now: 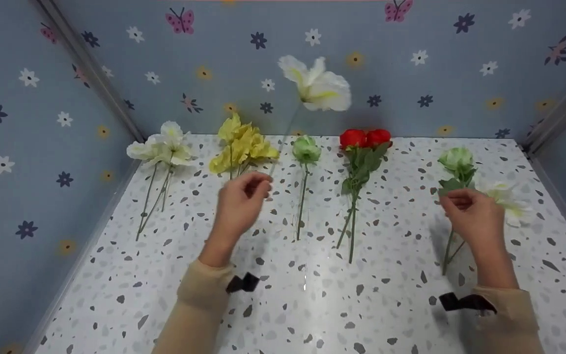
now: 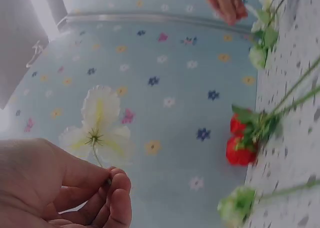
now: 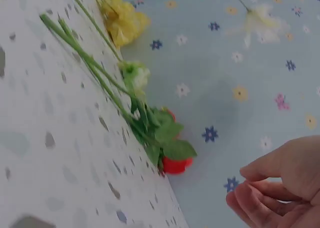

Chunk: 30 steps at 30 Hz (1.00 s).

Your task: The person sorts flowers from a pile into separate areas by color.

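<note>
My left hand (image 1: 240, 204) pinches the thin stem of a white flower (image 1: 315, 86) between thumb and fingertips. Its wide bloom, yellow-streaked at the centre, stands raised in front of the patterned wall; in the left wrist view the white flower (image 2: 97, 120) spreads its petals above the left hand (image 2: 90, 188). My right hand (image 1: 474, 216) hovers at the right over a green flower (image 1: 457, 158) and another white flower (image 1: 516, 209), hiding part of both. Its fingers are loosely bent with nothing between them, as the right hand (image 3: 280, 188) shows in the right wrist view.
Along the back of the speckled table (image 1: 288, 305) lie white flowers (image 1: 162, 147), yellow flowers (image 1: 243, 147), a single green flower (image 1: 306, 149) and two red flowers (image 1: 365, 138) with leafy stems. Patterned wall panels (image 1: 391, 64) enclose the back and sides.
</note>
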Tool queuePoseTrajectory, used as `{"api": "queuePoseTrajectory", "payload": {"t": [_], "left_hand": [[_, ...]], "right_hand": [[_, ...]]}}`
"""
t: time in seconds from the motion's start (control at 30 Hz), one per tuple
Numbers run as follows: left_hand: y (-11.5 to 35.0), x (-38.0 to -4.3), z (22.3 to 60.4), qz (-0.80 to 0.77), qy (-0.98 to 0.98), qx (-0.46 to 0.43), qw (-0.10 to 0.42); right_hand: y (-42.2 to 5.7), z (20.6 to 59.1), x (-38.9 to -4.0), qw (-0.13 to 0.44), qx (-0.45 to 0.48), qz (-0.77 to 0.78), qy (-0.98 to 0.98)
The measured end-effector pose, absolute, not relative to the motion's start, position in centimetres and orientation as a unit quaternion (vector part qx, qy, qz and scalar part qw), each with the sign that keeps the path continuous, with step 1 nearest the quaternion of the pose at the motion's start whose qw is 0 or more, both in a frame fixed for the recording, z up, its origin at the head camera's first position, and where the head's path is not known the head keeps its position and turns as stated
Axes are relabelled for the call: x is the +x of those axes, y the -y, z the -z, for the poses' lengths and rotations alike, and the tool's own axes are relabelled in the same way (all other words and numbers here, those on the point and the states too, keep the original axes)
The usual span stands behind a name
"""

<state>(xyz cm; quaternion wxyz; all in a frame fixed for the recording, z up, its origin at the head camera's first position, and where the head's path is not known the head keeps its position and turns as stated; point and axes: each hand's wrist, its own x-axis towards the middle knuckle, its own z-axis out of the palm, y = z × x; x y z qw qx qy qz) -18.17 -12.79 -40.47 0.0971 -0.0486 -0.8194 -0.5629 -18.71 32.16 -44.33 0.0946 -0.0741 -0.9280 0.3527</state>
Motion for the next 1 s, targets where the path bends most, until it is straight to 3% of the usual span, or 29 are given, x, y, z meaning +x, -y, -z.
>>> {"api": "queuePoseTrajectory", "payload": {"t": [0.17, 0.37, 0.5, 0.63, 1.0], "left_hand": [[20.3, -19.3, 40.6, 0.480, 0.863, 0.013, 0.157], [29.0, -21.4, 41.1, 0.371, 0.905, 0.107, 0.179], [33.3, -22.4, 42.3, 0.341, 0.915, 0.151, 0.156], [35.7, -23.4, 44.3, 0.287, 0.939, 0.158, 0.101], [37.6, -23.8, 47.4, 0.267, 0.949, 0.162, 0.049]], "right_hand": [[-37.2, 45.1, -18.4, 0.039, -0.151, -0.301, 0.941], [-40.7, 45.4, -17.8, -0.059, -0.204, -0.299, 0.930], [-41.6, 45.7, -17.6, -0.109, -0.214, -0.294, 0.925], [-41.8, 46.2, -17.5, -0.121, -0.209, -0.290, 0.926], [-40.6, 46.9, -18.8, -0.136, -0.193, -0.321, 0.917]]}}
